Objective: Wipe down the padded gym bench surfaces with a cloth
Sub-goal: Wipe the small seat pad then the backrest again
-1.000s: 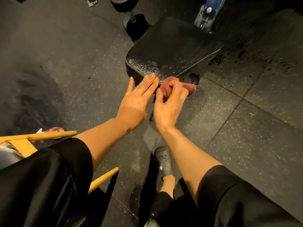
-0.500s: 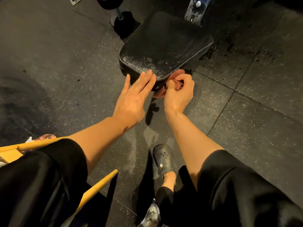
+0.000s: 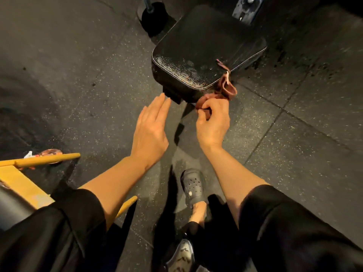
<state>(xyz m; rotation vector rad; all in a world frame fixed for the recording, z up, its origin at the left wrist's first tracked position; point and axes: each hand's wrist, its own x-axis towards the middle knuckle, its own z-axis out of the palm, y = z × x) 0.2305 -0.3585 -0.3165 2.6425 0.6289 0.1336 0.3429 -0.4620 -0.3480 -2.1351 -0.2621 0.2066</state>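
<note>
**Fig.: Cloth worked along near edge of bench pad**

Head view. Black padded seat pad (image 3: 206, 50), vinyl w/ pale piping, sits upper centre over speckled rubber floor (image 3: 294, 154); its near surface shows glossy wet speckle. Reddish cloth (image 3: 225, 89) hangs at the pad's near-right corner, one strip lying up over the piping, the rest bunched below against the pad's side wall. Right hand (image 3: 213, 122) pinches the bunched lower part, fingers curled round it. Left hand (image 3: 150, 132) holds nothing, fingers straight and together, tips just beside the pad's underside bracket; contact can't be told. Grey clog (image 3: 193, 188) below; yellow frame (image 3: 39, 160) at left.

Handling (judgement): cloth is light, limp, likely damp, so it folds and slips; best gripped as a wad, palm behind it. Pad is firm but yielding, slick when wet.
</note>
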